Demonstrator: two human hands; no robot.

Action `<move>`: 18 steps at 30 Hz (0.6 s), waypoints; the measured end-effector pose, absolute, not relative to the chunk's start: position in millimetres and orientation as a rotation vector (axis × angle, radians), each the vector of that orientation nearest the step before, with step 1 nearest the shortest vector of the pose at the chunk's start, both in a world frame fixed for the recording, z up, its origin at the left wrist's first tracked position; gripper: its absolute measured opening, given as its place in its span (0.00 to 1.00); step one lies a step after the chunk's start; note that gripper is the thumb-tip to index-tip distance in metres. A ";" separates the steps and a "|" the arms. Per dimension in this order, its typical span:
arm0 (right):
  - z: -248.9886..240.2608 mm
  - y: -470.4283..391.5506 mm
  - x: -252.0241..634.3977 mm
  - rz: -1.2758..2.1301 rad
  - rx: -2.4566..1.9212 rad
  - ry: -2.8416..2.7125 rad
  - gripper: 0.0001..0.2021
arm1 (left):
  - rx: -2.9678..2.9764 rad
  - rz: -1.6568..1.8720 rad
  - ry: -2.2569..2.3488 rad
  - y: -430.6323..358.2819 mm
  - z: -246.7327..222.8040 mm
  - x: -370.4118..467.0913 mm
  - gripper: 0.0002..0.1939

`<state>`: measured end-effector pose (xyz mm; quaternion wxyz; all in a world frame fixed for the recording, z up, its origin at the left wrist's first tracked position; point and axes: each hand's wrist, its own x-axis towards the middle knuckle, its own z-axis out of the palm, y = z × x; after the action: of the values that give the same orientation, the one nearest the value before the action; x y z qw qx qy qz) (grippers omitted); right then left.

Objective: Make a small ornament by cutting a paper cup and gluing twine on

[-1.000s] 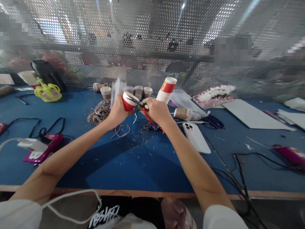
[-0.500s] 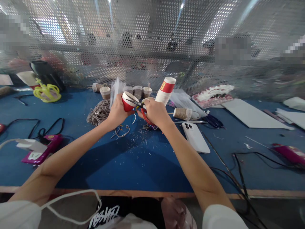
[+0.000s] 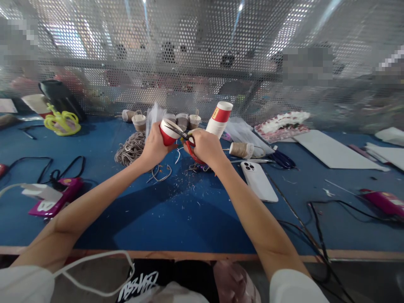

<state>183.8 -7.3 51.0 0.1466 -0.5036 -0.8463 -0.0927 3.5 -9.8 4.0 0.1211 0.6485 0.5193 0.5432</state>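
Note:
My left hand point(image 3: 155, 145) is wrapped round a red and white paper cup point(image 3: 168, 134), its mouth tilted toward me. In my right hand point(image 3: 205, 145) is a pair of scissors point(image 3: 192, 152) with red on the handle. The dark blades lie parted at the cup's rim; whether they bite into the paper I cannot tell. Behind my right hand leans a stack of paper cups point(image 3: 220, 118), the top one red and white. Grey cord point(image 3: 130, 149) lies heaped beside my left wrist. Small scraps litter the blue table point(image 3: 176, 227) below.
Several twine-wrapped cups point(image 3: 139, 122) stand at the back. A white phone point(image 3: 259, 182) lies right of my forearm, near another twine-wrapped cup point(image 3: 241, 150). Magenta glue guns point(image 3: 59, 198) with cords lie at both sides. A yellow crown-shaped piece point(image 3: 62, 121) sits back left; white board point(image 3: 337, 151) lies right.
The cup in my left hand has shifted slightly left and up. The scissors have turned a little, their blades still at its rim. Everything else stays put.

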 end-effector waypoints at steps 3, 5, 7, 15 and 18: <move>50.6 -7.3 186.1 -0.275 -1.436 -2.375 0.19 | 1.878 1.601 1.495 -9.3 4.4 3.1 0.33; 50.7 -7.5 187.1 -0.295 -1.432 -2.376 0.19 | 1.885 1.608 1.485 -8.5 3.4 2.9 0.34; 51.2 -7.8 187.3 -0.314 -1.434 -2.389 0.19 | 1.895 1.610 1.485 -7.9 2.4 2.8 0.35; 53.1 -9.2 185.9 -0.355 -1.470 -2.414 0.19 | 1.912 1.615 1.503 -10.1 2.7 3.8 0.35; 52.0 -9.3 185.6 -0.347 -1.460 -2.429 0.19 | 1.918 1.625 1.502 -9.7 0.8 3.6 0.34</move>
<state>185.6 -9.3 52.0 0.1426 -0.5061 -0.8420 -0.1203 3.6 -9.7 0.8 0.1065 0.6511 0.5101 0.5518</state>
